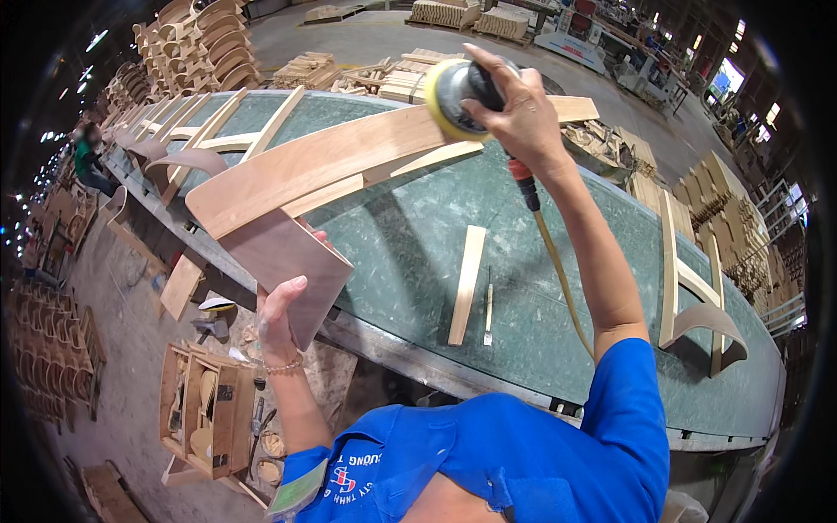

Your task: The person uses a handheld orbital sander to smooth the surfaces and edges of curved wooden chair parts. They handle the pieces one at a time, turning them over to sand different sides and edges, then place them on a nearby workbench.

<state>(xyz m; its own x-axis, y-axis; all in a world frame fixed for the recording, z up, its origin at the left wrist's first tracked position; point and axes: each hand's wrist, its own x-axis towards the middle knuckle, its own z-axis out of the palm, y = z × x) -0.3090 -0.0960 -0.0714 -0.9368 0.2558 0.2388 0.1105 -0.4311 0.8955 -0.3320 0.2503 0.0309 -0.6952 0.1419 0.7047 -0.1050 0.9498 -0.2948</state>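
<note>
My right hand is wrapped round a round power sander with a yellow pad, a red fitting and a tan hose. The sander's pad is tilted against the long wooden board, toward its far end. This board belongs to a wooden piece with a second rail beneath and a smooth, bent brownish panel at its near end. My left hand grips that panel, thumb on the near face and fingertips showing past its other edge. The piece is held tilted over the green worktable.
On the green tabletop lie a loose wooden strip and a thin brush-like tool. Similar wooden frames stand left and right. A wooden toolbox is below left. Stacked wooden parts surround the table; a person is far left.
</note>
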